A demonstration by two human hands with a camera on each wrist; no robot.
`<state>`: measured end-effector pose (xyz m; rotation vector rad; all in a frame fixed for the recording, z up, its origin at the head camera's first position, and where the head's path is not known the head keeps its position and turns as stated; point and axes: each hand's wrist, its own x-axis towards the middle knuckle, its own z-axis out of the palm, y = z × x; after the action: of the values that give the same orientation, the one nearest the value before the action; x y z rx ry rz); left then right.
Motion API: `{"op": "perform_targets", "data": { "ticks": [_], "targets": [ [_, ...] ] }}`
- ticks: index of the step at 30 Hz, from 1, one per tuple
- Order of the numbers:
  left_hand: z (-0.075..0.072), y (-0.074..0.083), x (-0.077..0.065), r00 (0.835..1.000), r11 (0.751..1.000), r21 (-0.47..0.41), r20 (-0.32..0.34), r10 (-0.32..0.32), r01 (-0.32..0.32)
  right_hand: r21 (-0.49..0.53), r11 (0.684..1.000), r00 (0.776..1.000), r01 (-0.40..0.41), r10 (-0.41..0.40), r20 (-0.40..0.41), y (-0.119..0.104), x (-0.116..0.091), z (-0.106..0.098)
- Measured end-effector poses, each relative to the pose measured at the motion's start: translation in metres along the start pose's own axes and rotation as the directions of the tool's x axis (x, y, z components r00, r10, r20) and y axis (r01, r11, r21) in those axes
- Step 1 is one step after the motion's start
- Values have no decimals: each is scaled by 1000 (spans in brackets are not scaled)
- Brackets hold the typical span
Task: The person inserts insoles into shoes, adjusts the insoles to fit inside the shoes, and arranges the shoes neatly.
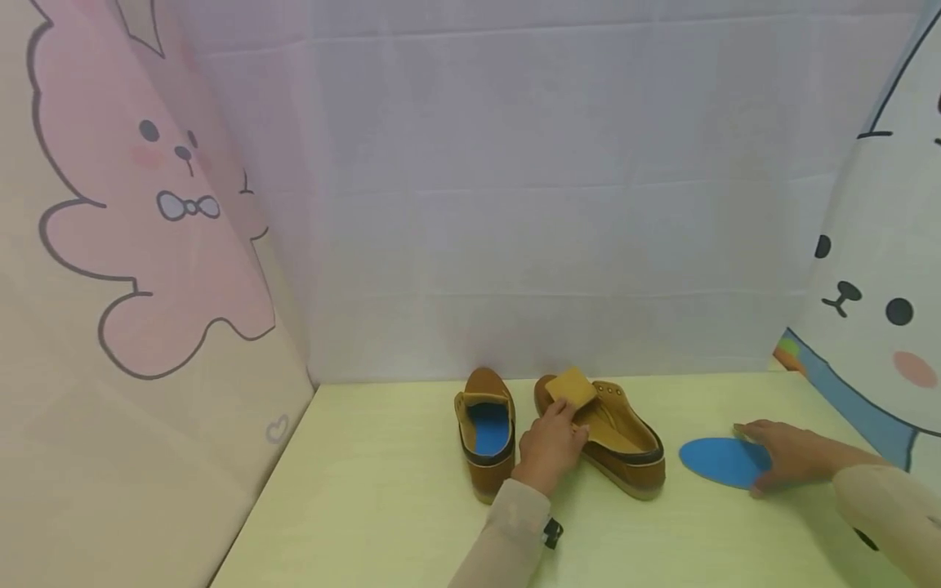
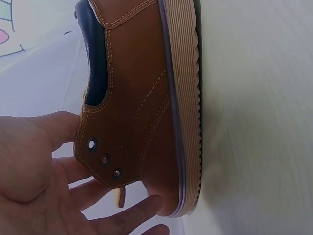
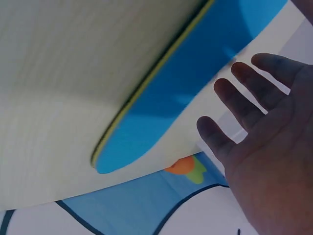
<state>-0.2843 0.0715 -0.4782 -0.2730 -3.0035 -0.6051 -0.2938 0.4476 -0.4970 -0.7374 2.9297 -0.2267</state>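
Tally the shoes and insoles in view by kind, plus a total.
Shoes: 2 (the shoe on the left; the shoe at the left hand, heel outward)
Insoles: 2 (the blue insole inside the first shoe; the loose blue insole by the right hand)
Total: 4
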Motion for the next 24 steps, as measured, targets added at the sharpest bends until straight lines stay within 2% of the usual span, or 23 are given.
{"op": "perform_targets", "data": {
  "ticks": [7,14,18,21,24],
  "targets": [
    [2,-1,3,1000,1000,3,-3,-2,2,38,998,999,40,-39,-26,7,-3,5],
    [1,0,3,1000,1000,-13,-1,-1,1,98,995,1000,-16,13,26,9,-8,5],
    [1,-1,2,1000,998,-56,12,4,-3,124,992,1000,-19,16,21,9,-9,3],
    [0,-1,2,1000,996,-91,20,13,-11,106,994,999,-38,37,6,9,-9,4],
    [0,-1,2,1000,995,-96,23,19,-17,70,993,996,-91,91,4,7,-8,4]
  ]
}}
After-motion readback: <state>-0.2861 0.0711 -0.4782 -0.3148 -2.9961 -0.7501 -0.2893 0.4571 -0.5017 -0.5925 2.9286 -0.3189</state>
